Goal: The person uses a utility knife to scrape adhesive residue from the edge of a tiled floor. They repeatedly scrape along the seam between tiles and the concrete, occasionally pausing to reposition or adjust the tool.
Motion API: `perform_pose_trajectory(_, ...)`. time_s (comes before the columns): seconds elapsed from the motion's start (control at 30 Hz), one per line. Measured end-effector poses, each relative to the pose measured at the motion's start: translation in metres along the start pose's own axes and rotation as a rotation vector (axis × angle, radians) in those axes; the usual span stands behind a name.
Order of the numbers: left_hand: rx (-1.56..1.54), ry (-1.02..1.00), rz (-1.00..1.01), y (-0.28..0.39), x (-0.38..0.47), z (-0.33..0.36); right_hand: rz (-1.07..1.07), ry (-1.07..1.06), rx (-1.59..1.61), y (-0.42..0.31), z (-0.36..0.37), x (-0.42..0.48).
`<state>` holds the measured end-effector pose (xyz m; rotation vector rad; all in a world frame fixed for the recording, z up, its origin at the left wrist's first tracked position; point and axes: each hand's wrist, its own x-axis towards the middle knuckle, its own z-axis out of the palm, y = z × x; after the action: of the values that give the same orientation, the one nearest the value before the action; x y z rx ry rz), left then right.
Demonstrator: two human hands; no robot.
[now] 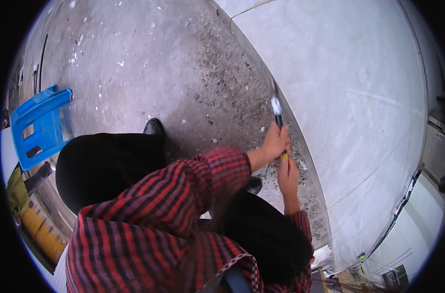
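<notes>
Both of my hands are around one hand tool with a bright metal shank [276, 105] and a black-and-yellow handle. My left hand [275, 143] grips the black part, close to the metal. Behind it, my right hand [288, 174] holds the yellow end. The tool's blurred tip reaches the foot of a pale, smooth wall panel [347, 110], where the panel meets the floor. Its exact shape is unclear, and I cannot tell whether it touches the panel. Loose grey rubble [233, 80] lies along this joint, beside and beneath the tool.
A blue plastic stool [43, 124] lies tipped over on the concrete floor [134, 66] at left. My black shoe [154, 126] is on the floor near the rubble. Yellowish material [39, 227] lies at lower left. A dark edge strip [401, 201] runs along the panel at right.
</notes>
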<state>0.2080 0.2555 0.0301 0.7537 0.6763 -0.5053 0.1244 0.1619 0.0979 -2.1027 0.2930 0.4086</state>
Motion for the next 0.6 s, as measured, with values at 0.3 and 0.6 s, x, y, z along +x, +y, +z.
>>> perform_pose_trajectory(0.3, 0.246, 0.026, 0.166, 0.071, 0.039, -0.05, -0.084, -0.09, 0.026, -0.01, 0.07, 0.052)
perform_pose_trajectory(0.6, 0.391, -0.095, -0.079, 0.01, -0.025, -0.005, 0.09, 0.012, 0.034, -0.013, 0.024, 0.007)
